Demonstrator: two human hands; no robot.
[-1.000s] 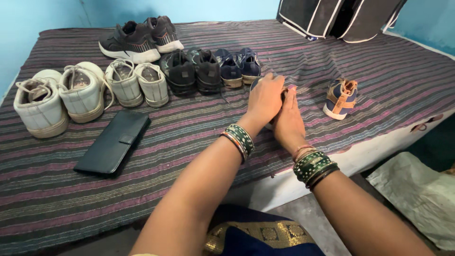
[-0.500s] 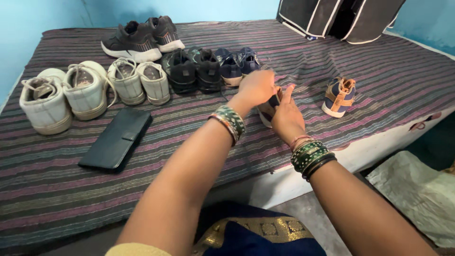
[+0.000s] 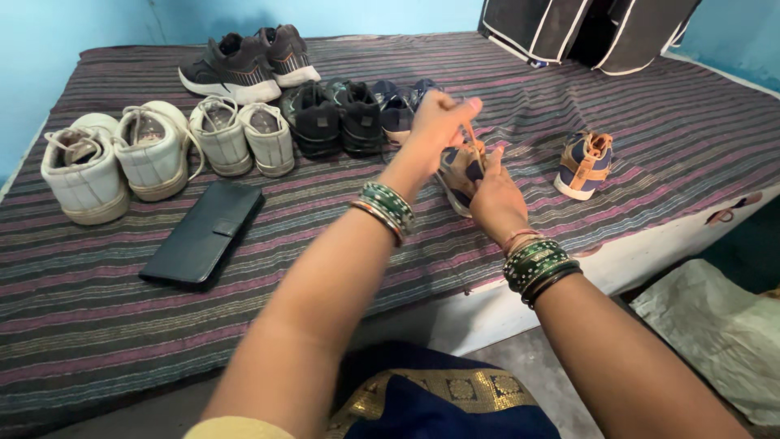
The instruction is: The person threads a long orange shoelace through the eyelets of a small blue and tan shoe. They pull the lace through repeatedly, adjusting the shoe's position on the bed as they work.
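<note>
A small navy and tan child's shoe [image 3: 460,172] is tilted up off the striped bedcover [image 3: 325,268]. My left hand [image 3: 439,122] pinches its tan lace above the shoe, pulling it upward. My right hand [image 3: 496,199] grips the shoe's heel and side from below. Its matching shoe [image 3: 585,165] stands alone to the right on the cover. Both wrists wear green bangles.
Behind my hands runs a row of shoes: white sneakers [image 3: 85,172], cream sneakers [image 3: 241,136], black sneakers [image 3: 329,116], navy shoes [image 3: 398,110], grey sneakers [image 3: 244,63]. A black wallet [image 3: 203,234] lies at left. A black bag [image 3: 585,32] stands far right. A pale sack [image 3: 719,333] lies on the floor.
Both hands lay over the small shoe on the cover. Now the shoe is lifted and tilted, and my left hand has risen, pulling the lace up.
</note>
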